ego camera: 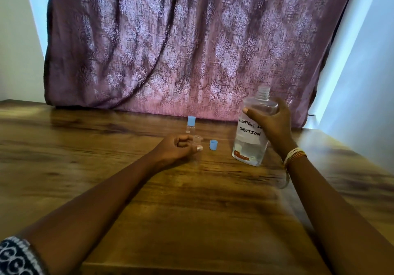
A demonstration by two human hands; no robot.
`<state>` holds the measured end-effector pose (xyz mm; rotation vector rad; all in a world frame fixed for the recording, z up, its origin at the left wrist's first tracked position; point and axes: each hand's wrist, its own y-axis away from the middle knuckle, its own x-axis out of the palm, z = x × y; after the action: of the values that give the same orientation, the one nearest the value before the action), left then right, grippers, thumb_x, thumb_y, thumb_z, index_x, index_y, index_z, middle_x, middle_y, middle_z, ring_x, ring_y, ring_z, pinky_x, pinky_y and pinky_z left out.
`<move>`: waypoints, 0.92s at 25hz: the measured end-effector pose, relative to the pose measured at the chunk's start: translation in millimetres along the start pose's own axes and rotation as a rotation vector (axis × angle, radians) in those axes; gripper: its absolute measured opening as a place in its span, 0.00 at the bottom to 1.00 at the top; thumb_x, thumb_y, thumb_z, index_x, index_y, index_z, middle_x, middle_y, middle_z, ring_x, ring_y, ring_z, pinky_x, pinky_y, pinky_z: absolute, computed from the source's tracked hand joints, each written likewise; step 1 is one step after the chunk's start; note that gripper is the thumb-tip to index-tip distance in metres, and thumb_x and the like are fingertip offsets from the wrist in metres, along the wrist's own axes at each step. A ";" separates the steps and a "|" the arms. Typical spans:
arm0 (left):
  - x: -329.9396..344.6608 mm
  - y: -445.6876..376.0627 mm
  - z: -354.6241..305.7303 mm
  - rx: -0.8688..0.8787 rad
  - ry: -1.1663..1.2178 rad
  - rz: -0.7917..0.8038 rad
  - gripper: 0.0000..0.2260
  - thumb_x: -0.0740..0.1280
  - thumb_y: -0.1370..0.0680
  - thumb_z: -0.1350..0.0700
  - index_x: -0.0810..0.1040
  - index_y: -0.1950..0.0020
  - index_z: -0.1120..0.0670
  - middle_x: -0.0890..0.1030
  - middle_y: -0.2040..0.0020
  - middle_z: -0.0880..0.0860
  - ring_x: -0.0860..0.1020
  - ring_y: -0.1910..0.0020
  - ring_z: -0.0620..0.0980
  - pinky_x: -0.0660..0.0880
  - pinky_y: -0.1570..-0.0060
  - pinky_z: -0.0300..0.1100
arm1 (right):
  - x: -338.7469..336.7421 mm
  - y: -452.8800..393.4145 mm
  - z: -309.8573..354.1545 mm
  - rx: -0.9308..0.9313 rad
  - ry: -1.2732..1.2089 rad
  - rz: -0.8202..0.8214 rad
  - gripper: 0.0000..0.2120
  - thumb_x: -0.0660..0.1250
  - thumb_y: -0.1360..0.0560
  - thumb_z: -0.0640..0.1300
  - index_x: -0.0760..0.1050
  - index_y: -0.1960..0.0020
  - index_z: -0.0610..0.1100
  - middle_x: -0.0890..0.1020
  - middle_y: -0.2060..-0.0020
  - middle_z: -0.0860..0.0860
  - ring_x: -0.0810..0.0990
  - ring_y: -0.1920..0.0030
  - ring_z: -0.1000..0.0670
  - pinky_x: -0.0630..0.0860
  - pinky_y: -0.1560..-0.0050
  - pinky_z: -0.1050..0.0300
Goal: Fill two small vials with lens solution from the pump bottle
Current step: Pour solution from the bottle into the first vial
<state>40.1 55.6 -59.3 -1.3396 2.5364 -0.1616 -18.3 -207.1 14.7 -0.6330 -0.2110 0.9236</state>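
While the right hand (271,123) wraps the tilted, open-necked solution bottle (250,134) at its shoulder, the left hand (177,148) pinches an uncapped clear vial (197,140) on the table (106,146); its blue cap (213,144) lies just beside.

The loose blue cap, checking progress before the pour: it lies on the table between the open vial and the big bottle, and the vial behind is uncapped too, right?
Not quite. In the head view the rear vial wears its blue cap; the loose blue cap belongs to the open vial.
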 end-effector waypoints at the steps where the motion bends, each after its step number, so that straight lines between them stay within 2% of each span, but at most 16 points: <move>1: 0.7 0.3 -1.7 0.012 0.014 -0.014 0.15 0.74 0.29 0.55 0.81 0.43 0.50 0.85 0.45 0.54 0.82 0.44 0.53 0.77 0.41 0.52 | 2.9 3.5 1.1 -0.068 0.047 -0.006 0.29 0.81 0.37 0.44 0.72 0.42 0.42 0.82 0.49 0.48 0.84 0.51 0.48 0.82 0.50 0.50; 5: 3.0 2.5 -4.9 0.040 0.068 -0.067 0.14 0.72 0.28 0.61 0.81 0.42 0.56 0.84 0.45 0.57 0.82 0.44 0.55 0.80 0.46 0.50 | 10.8 22.4 4.3 -0.346 0.172 0.101 0.30 0.82 0.39 0.43 0.71 0.42 0.42 0.78 0.52 0.59 0.78 0.52 0.64 0.75 0.52 0.69; 7: 4.0 3.5 -5.3 0.020 0.109 -0.087 0.13 0.73 0.29 0.60 0.82 0.45 0.57 0.85 0.46 0.58 0.82 0.44 0.58 0.78 0.43 0.56 | 13.5 27.5 2.6 -0.428 0.254 0.175 0.33 0.82 0.40 0.47 0.71 0.41 0.44 0.78 0.51 0.59 0.78 0.51 0.62 0.76 0.50 0.65; 10: 6.8 3.1 -3.7 0.004 0.134 -0.095 0.12 0.73 0.30 0.61 0.82 0.47 0.60 0.85 0.49 0.58 0.82 0.45 0.60 0.76 0.40 0.60 | 13.4 30.7 -1.3 -0.493 0.383 0.265 0.35 0.81 0.40 0.53 0.71 0.39 0.46 0.80 0.46 0.54 0.80 0.48 0.53 0.79 0.48 0.55; 14: 12.2 4.8 -3.5 -0.016 0.182 -0.062 0.19 0.74 0.33 0.57 0.81 0.45 0.63 0.84 0.48 0.61 0.80 0.43 0.64 0.73 0.39 0.64 | 17.1 36.7 -1.9 -0.562 0.518 0.299 0.32 0.80 0.39 0.54 0.73 0.40 0.46 0.83 0.49 0.51 0.80 0.53 0.53 0.76 0.54 0.59; 16: 13.8 5.3 -3.7 -0.018 0.159 -0.041 0.21 0.75 0.33 0.56 0.80 0.44 0.63 0.83 0.46 0.64 0.80 0.42 0.65 0.73 0.39 0.65 | 18.6 37.3 -4.9 -0.613 0.566 0.309 0.30 0.80 0.39 0.54 0.74 0.42 0.45 0.83 0.52 0.50 0.81 0.55 0.50 0.76 0.55 0.57; 20: 16.7 6.4 -5.7 -0.020 0.133 -0.058 0.16 0.71 0.27 0.63 0.77 0.41 0.67 0.81 0.44 0.68 0.78 0.41 0.67 0.73 0.39 0.64 | 20.1 32.8 -14.3 -0.677 0.622 0.359 0.30 0.78 0.38 0.56 0.73 0.42 0.46 0.83 0.52 0.50 0.82 0.55 0.47 0.79 0.55 0.45; 23: 18.9 6.3 -7.1 -0.015 0.134 -0.067 0.15 0.70 0.26 0.64 0.77 0.41 0.67 0.80 0.44 0.69 0.77 0.41 0.69 0.74 0.41 0.61 | 22.3 31.6 -18.1 -0.711 0.641 0.383 0.30 0.75 0.37 0.60 0.73 0.41 0.47 0.83 0.51 0.50 0.82 0.54 0.46 0.78 0.53 0.43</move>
<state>22.9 43.4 -57.4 -1.4670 2.6069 -0.2549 -18.5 -183.1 -20.7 -1.6343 0.1811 0.9552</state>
